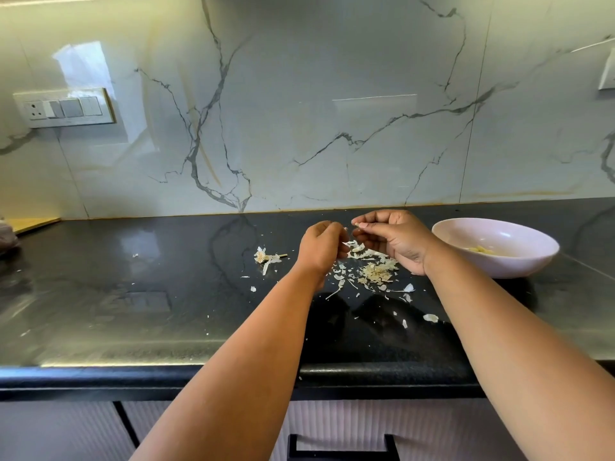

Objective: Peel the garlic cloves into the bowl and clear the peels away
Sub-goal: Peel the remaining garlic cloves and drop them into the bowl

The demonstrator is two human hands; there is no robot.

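My right hand point(396, 239) is raised above the black counter and pinches a small garlic clove point(356, 224) between thumb and forefinger. My left hand point(321, 246) is close beside it with curled fingers around something I cannot make out. Below both hands lies a pile of garlic peels point(376, 272), with flakes scattered toward the counter's front. A garlic stem piece with skin point(266, 258) lies left of my left hand. The pale pink bowl point(466, 234) stands to the right, holding several peeled cloves point(482, 250).
The black counter point(133, 294) runs to a marble backsplash. A switch plate point(65, 108) is on the wall at far left. A cloth-like object point(6, 236) sits at the left edge. A drawer handle point(342, 447) shows below the counter's front edge.
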